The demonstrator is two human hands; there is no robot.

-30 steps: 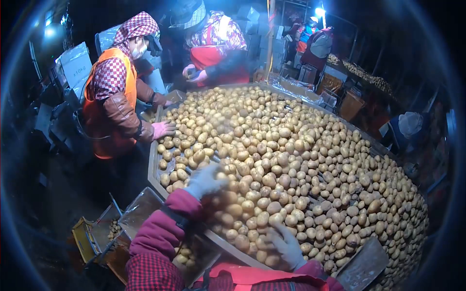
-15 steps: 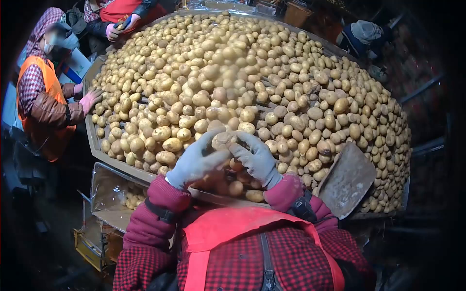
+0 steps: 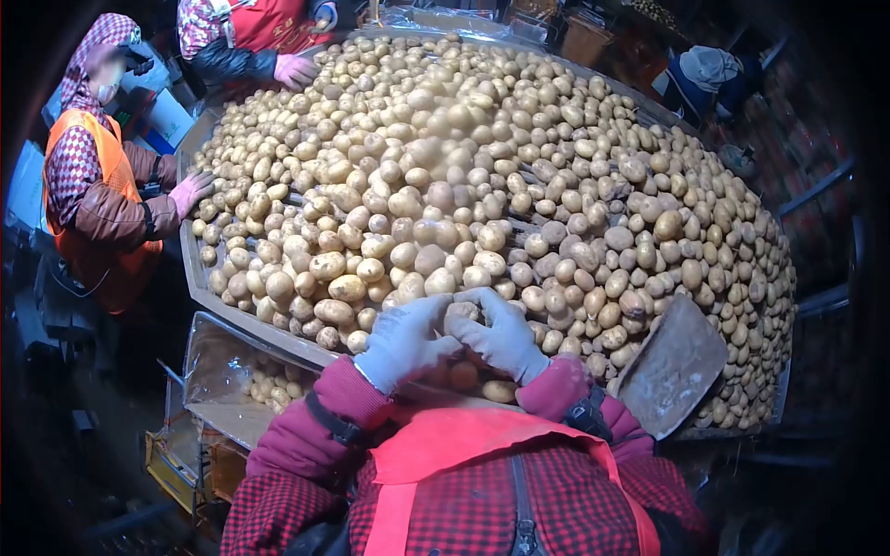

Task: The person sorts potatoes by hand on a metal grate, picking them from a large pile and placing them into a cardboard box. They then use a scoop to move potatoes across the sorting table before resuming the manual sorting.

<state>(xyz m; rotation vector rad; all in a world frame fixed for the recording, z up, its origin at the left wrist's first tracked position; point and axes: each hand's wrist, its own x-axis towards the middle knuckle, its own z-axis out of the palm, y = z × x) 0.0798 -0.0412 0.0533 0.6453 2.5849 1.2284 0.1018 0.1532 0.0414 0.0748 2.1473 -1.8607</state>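
My left hand [image 3: 402, 347], in a pale grey-blue glove, curls its fingers around one side of a potato [image 3: 461, 316]. From the other side my right hand [image 3: 505, 337], gloved alike, grips the same potato, so both hands hold it together near the front edge of the table. Fingers cover much of its surface. Under and between the hands lie a few more potatoes [image 3: 499, 390], partly in shadow. Just beyond my fingertips begins a broad heap of potatoes [image 3: 371, 185].
A dusty flat metal scoop or plate [image 3: 672, 368] leans on the heap at right. Below the table's left rim [image 3: 269, 334] sits a bin [image 3: 218, 371] with potatoes. A person in an orange vest [image 3: 116, 176] stands left; another in a red apron [image 3: 269, 28] works behind.
My hands and the potato have come slightly nearer my body. The red-aproned person's gloved hand has moved onto the heap. The whole view has shifted a little.
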